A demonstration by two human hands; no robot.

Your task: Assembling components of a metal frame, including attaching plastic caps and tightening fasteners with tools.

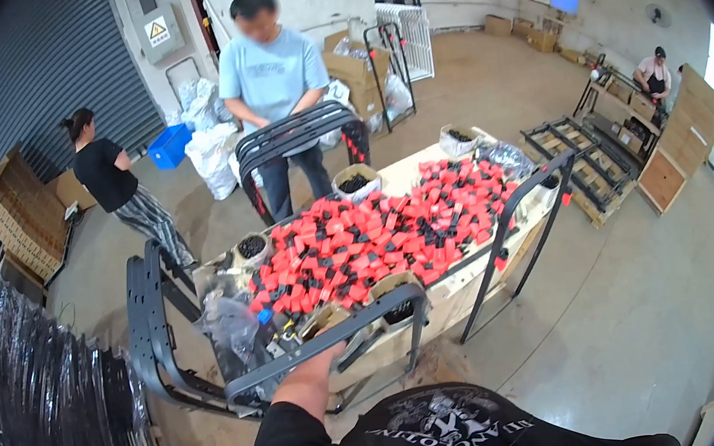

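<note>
Table edge (459, 289) crowded — left hand (330, 356) at frame (360, 320)

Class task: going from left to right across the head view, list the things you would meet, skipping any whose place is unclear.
Black wrapped stack → upright dark frames → left hand at a curved dark bar → single dark frame → tall brown board.
</note>
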